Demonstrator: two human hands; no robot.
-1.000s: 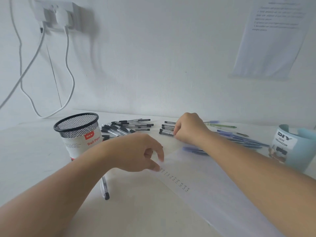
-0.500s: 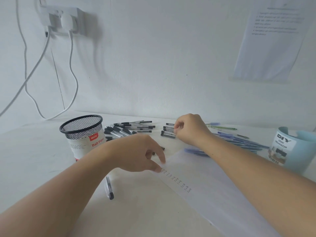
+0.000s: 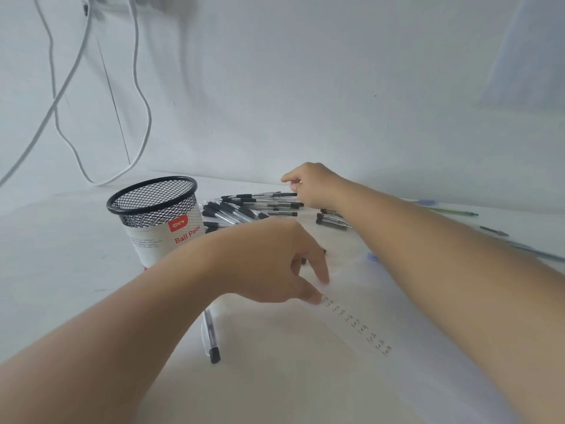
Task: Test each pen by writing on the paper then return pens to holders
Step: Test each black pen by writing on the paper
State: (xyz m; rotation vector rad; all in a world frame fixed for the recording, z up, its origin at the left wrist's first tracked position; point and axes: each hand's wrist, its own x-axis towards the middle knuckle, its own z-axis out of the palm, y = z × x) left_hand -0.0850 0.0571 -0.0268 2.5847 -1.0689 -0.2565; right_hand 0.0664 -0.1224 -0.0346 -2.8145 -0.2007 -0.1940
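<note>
Pens (image 3: 244,209) piled; right hand (image 3: 315,185) curled above, grip unclear; left hand (image 3: 269,264), loosely spread, presses paper (image 3: 367,301).

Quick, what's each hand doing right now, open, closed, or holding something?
Left hand: open, pressing the paper, holding nothing.
Right hand: fingers curled over the black pens; cannot tell whether it grips one.

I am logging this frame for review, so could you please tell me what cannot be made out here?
All in the head view:
Right hand: whether it grips a pen, because its fingers curl away from the camera.
Writing on the paper: too small and blurred to read.
Lone pen near the left hand: upper end hidden under the forearm.
Coloured pens at right: blurred, partly behind the right forearm.
</note>
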